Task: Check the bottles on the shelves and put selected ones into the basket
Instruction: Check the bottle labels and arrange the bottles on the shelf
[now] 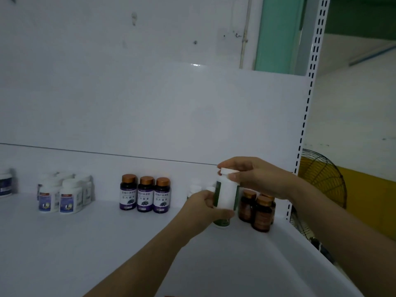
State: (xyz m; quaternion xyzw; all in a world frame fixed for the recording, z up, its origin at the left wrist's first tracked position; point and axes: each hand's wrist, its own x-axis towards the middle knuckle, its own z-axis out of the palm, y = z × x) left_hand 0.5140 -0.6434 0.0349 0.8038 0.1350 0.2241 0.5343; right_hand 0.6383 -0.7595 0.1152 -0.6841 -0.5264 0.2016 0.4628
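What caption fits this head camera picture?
Left hand and right hand grip a white bottle at the shelf.

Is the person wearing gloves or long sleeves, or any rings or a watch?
No gloves: the left hand and the right hand are bare. No ring, watch or bracelet shows on either. The left arm and the right arm are bare too, so no sleeve is in view.

3 bottles [146, 194] on shelf [85, 243]
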